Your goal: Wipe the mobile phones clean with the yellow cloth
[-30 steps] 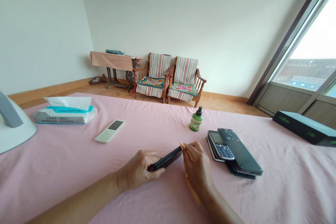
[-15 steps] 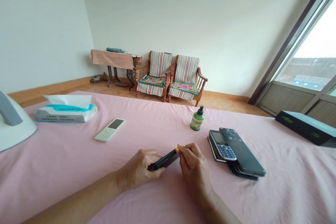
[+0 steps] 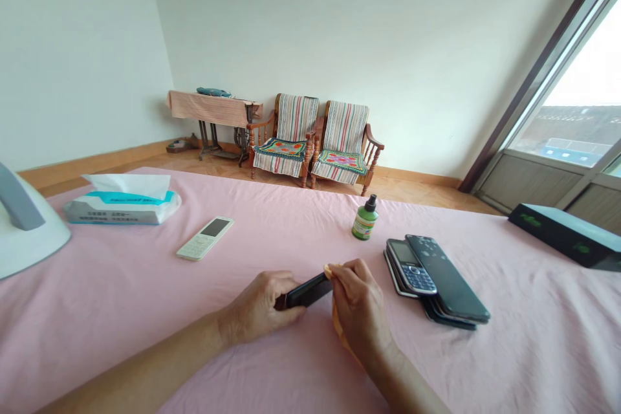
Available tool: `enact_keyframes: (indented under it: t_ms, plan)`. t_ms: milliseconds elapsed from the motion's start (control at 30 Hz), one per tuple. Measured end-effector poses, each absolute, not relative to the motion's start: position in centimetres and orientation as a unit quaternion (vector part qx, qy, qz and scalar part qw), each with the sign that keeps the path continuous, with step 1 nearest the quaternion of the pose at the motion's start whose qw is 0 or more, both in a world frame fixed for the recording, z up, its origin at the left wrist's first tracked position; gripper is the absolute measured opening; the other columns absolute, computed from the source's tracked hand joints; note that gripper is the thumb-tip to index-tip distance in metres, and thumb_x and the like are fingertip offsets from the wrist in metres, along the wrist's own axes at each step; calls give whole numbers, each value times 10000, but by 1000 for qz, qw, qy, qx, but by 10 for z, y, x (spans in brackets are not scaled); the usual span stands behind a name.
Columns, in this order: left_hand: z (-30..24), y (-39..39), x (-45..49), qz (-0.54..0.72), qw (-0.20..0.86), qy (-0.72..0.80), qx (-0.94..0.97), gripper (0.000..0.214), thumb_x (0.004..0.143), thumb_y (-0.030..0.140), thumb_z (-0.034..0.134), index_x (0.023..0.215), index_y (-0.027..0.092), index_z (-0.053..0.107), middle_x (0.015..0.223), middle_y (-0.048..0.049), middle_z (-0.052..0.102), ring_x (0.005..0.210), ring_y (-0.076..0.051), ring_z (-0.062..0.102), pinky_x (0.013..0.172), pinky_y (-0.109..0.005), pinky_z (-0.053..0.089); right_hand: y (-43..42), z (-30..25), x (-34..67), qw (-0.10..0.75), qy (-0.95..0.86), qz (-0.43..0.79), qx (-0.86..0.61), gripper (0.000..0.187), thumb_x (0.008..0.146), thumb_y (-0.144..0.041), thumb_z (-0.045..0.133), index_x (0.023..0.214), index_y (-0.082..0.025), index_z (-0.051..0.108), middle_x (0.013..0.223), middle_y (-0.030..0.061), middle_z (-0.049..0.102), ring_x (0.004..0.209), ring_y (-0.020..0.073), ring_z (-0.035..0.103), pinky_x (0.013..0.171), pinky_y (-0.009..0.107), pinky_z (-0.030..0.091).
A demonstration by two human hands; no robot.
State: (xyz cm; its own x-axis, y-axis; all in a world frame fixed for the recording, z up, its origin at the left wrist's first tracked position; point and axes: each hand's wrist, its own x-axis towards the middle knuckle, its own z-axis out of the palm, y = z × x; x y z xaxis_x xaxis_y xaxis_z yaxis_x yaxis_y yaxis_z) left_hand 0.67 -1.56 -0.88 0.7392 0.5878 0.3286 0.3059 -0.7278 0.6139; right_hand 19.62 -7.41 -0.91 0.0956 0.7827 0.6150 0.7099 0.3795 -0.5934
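Observation:
My left hand point(image 3: 264, 305) grips one end of a dark mobile phone point(image 3: 310, 290), its thumb and fingers on either side. The phone is held tilted above the pink cloth, its narrow edge toward me. At its far right end, my right hand point(image 3: 359, 304) pinches a yellow-orange cloth point(image 3: 339, 325) against the phone; part of the cloth hangs below the palm. Most of it is hidden by the fingers. Beyond the hands stands a green spray bottle point(image 3: 365, 218) with a black top.
On the pink tablecloth point(image 3: 272, 220) lie a white keypad phone point(image 3: 206, 238), a tissue pack point(image 3: 121, 207) and, at right, several stacked phones point(image 3: 449, 281). A black box point(image 3: 565, 236) sits far right, a white-grey appliance point(image 3: 29, 233) far left. Two chairs point(image 3: 339, 142) stand behind.
The right hand has shifted slightly, and more of the yellow-orange cloth shows beneath it. The phone has turned a little in the left hand and lies somewhat flatter.

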Motion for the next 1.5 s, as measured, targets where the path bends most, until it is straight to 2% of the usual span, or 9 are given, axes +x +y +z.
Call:
enact_keyframes:
  t_ms: [333,533,633,800,933,1033,1200,1367,1500]
  plan:
    - [-9,-16,7,270,285,231,890,151,836,229,571,705,168,524,693,36,504,630,-115,518,558,-195,355,-92,-7,164,451,-752,92,-472,299,850,-49,426,970,-200,655,849,59,561,748,152,565,667,252,502]
    - [-10,-15,7,266,280,229,894,143,825,203,573,693,168,530,658,43,482,621,-117,501,564,-207,344,-87,-10,179,462,-719,81,-512,303,849,-26,427,970,-199,645,835,53,557,745,156,561,688,268,498]
    - [-11,-14,7,262,285,222,895,131,847,220,557,729,169,534,699,34,509,647,-120,510,576,-204,359,-91,-6,172,438,-740,80,-504,305,849,-22,422,978,-185,644,846,68,560,758,171,559,682,278,501]
    - [-12,-13,6,250,291,205,900,263,855,269,559,624,170,480,665,36,494,657,-125,509,593,-205,371,-97,0,160,396,-795,72,-455,304,849,-29,420,969,-198,642,864,66,578,799,184,565,684,266,505]
    - [-11,-13,6,252,285,221,898,161,842,234,562,703,168,517,688,35,495,645,-121,508,579,-209,349,-90,-4,176,421,-760,61,-491,301,855,-45,418,970,-200,649,847,63,566,774,172,562,685,270,502]
    - [-11,-13,7,253,278,231,897,195,817,225,590,650,165,508,645,41,463,617,-120,491,554,-212,320,-86,-7,185,439,-727,57,-525,293,864,-49,402,947,-180,651,822,64,547,729,161,551,675,278,499]
    - [-11,-14,7,257,284,225,896,153,830,220,567,695,169,519,688,37,496,633,-117,512,562,-199,353,-94,-4,171,424,-762,75,-484,321,852,-38,418,1010,-192,651,858,73,565,780,172,564,683,274,500]
    - [-8,-14,6,257,278,228,897,120,836,216,558,729,164,547,694,28,514,631,-121,517,566,-204,359,-91,-4,173,447,-729,80,-512,280,835,-42,441,927,-183,665,824,54,569,733,155,567,661,256,486]
    - [-6,-13,5,249,270,227,902,196,840,227,555,657,157,536,658,22,492,605,-120,498,545,-210,341,-78,-6,199,477,-664,42,-574,224,835,-84,493,885,-185,687,760,23,553,678,138,565,606,233,455]
